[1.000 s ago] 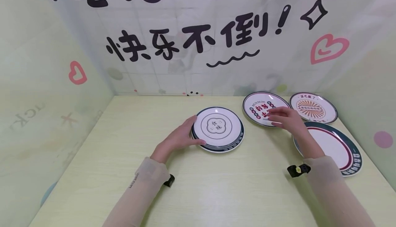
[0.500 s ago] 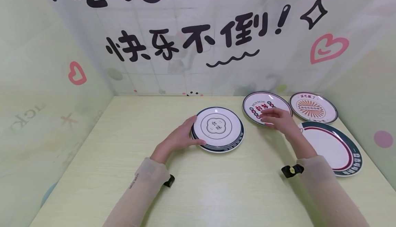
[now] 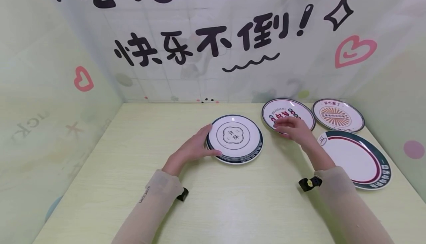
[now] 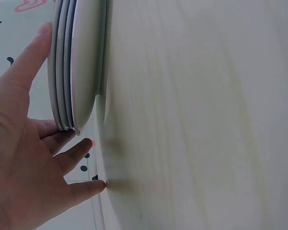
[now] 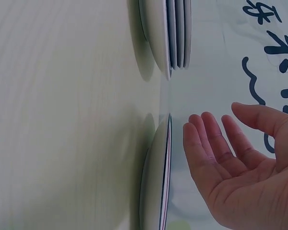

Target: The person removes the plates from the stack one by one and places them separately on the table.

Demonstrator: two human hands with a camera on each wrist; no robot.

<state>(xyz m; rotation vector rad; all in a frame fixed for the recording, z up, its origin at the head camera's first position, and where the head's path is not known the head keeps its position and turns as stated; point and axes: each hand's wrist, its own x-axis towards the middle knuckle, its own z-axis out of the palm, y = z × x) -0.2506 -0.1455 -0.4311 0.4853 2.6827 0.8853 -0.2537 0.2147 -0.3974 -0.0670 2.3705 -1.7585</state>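
Observation:
A stack of several white plates with dark rims [image 3: 233,136] stands mid-table. My left hand [image 3: 193,146] is at its left side, thumb and fingers spread round the rim; in the left wrist view the thumb and some fingertips of the hand [image 4: 43,158] touch the stacked plates [image 4: 65,62]. Over the front of a white plate with red characters [image 3: 289,107] hovers my right hand [image 3: 296,131], fingers loosely bent and holding nothing. The right wrist view shows this hand [image 5: 245,163] apart from the nearby plate [image 5: 156,191], its palm facing the stack [image 5: 170,33].
At the table's back right corner lies a round plate with an orange sunburst [image 3: 336,116]. A larger plate with a green rim [image 3: 352,159] lies in front of it, partly behind my right wrist. Printed cloth walls [image 3: 173,85] bound the back and both sides.
My right hand has moved left across the red-character plate, uncovering more of the green-rimmed plate. My left hand and the stack have stayed in place.

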